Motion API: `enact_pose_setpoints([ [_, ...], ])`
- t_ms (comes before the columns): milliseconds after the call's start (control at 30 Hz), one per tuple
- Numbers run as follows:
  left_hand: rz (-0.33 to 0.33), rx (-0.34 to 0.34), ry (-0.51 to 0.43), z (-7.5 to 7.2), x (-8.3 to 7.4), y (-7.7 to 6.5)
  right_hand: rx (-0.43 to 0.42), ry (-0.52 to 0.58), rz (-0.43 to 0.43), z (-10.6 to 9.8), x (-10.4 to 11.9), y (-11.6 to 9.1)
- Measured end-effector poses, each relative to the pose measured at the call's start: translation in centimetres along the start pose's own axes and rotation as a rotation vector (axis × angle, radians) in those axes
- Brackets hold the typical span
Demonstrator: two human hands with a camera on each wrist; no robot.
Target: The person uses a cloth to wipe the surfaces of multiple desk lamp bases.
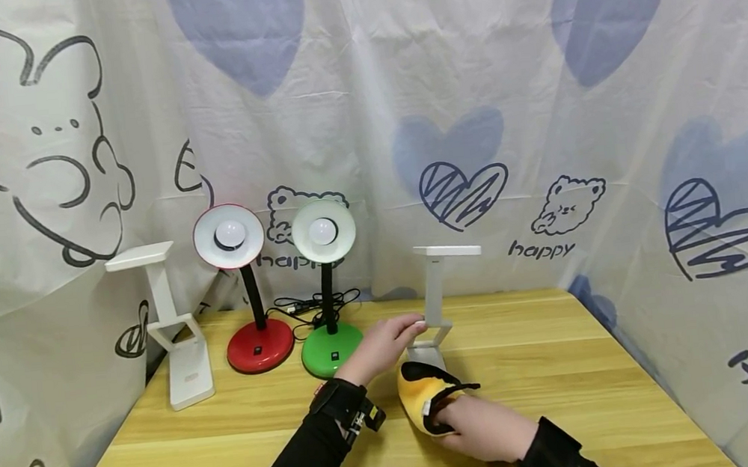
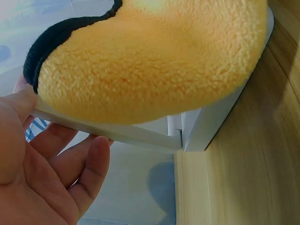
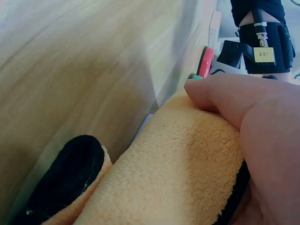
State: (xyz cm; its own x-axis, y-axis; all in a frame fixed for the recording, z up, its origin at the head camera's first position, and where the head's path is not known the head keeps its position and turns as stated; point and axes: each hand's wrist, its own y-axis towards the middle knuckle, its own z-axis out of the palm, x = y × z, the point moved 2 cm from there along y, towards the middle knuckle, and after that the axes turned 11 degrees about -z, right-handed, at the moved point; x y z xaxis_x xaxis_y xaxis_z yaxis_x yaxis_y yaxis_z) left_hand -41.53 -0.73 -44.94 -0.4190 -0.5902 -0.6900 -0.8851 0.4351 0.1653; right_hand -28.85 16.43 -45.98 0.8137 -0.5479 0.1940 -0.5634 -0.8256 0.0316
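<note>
My left hand (image 1: 381,349) holds a white folding desk lamp (image 1: 433,295) at its lower arm. In the left wrist view, thumb and fingers are around the lamp's white bar (image 2: 145,137). My right hand (image 1: 487,425) grips a fuzzy yellow cloth pad with black trim (image 1: 416,393), mitt-like in shape. It is in front of the lamp's base, partly hiding it. The right wrist view has my thumb (image 3: 220,96) pressed on the yellow pile (image 3: 173,154), the other fingers mostly hidden beneath. Whether the pad touches the lamp, I cannot tell.
Left of my hands stand a green-based lamp (image 1: 333,349), a red-based lamp (image 1: 259,347) and a second white folding lamp (image 1: 190,371). Black cables (image 1: 310,307) lie coiled behind them. A printed curtain (image 1: 361,99) surrounds the wooden table (image 1: 534,353).
</note>
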Motion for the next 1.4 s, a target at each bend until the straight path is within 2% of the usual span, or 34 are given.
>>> enact_pose_setpoints([
  [267, -0.006, 0.005, -0.002, -0.1, -0.2, 0.0, 0.022, 0.017, 0.053, 0.7, -0.5, 1.0],
  [533, 0.011, 0.007, 0.002, -0.1, -0.1, 0.1, -0.026, -0.003, 0.075, 1.5, -3.0, 2.8],
  [667, 0.017, 0.008, -0.002, -0.1, -0.1, 0.2, -0.071, -0.011, 0.069, 1.7, -4.4, 3.7],
  [867, 0.026, -0.013, 0.016, -0.1, 0.0, 0.2, -0.193, -0.086, 0.042, 1.8, -6.6, 4.8],
  [1033, 0.027, -0.024, 0.029, 0.0, 0.0, 0.3, -0.249, -0.091, 0.029, 1.7, -7.4, 5.1],
  [1200, 0.013, -0.015, 0.015, 0.1, 0.1, 0.4, -0.236, -0.090, 0.036, 1.7, -7.2, 4.9],
  [1400, 0.041, -0.007, 0.017, -0.1, 0.1, 0.3, -0.183, -0.061, 0.071, 1.9, -6.3, 4.2],
])
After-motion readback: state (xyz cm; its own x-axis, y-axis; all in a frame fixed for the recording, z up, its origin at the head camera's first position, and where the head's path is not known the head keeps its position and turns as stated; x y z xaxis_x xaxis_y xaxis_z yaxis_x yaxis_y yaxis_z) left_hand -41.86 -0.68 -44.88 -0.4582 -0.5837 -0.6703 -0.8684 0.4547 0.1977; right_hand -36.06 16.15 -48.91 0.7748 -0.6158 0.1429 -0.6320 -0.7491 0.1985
